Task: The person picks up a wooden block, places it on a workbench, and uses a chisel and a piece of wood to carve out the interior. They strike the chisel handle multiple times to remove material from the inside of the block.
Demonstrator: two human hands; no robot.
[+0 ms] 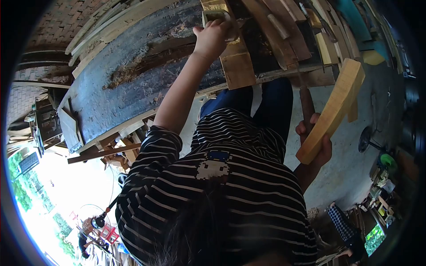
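My left hand (212, 41) reaches forward over the bench, with its fingers curled over a small wooden block (214, 16). That block rests across a thick squared timber (237, 66), which lies on the bench with its near end towards my body. My right hand (323, 150) is closed around a long, pale yellow wooden block (332, 113), held tilted beside the bench. A chisel-like tool with a brown wooden handle (306, 103) rises from the fingers of the same hand, its thin metal shaft pointing to the bench edge. The block hides part of the right hand.
Wood shavings lie on the dark bench top (133, 82). Several boards and tools (319, 26) crowd its right side, and long strips (100, 33) line its far edge. A standing fan (366, 139) is on the floor at right. Another person (84, 239) is far off at lower left.
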